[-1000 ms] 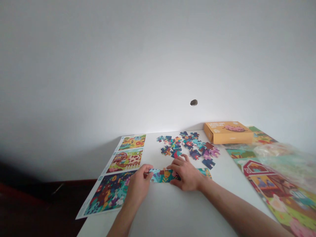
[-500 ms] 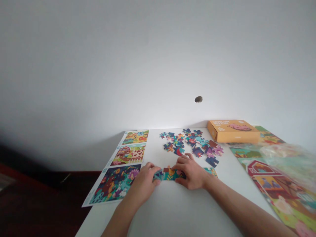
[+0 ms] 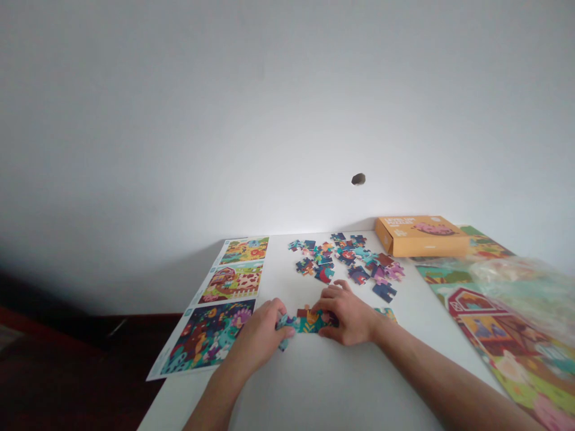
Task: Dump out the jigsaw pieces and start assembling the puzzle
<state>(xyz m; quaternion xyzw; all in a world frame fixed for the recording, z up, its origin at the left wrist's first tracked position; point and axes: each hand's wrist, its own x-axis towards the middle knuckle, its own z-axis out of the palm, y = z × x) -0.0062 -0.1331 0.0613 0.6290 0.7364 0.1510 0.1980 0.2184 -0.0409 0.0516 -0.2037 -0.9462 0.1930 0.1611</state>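
A short row of joined puzzle pieces (image 3: 309,321), teal with orange flowers, lies on the white table (image 3: 314,383). My left hand (image 3: 263,335) curls round its left end, fingers pinched on a piece there. My right hand (image 3: 348,314) rests palm down on the row's right end, fingertips pressing the pieces. Another joined piece (image 3: 385,313) shows just behind my right wrist. A loose heap of puzzle pieces (image 3: 348,260) lies beyond my hands.
A reference sheet (image 3: 220,302) with three pictures lies at the left, overhanging the table edge. An orange puzzle box (image 3: 420,235) stands at the back right. A finished barn puzzle (image 3: 498,335) and a clear plastic bag (image 3: 525,284) fill the right side.
My left hand has slid rightward along the row, closing the gap to my right hand, so less of the row shows. The view has shifted slightly.
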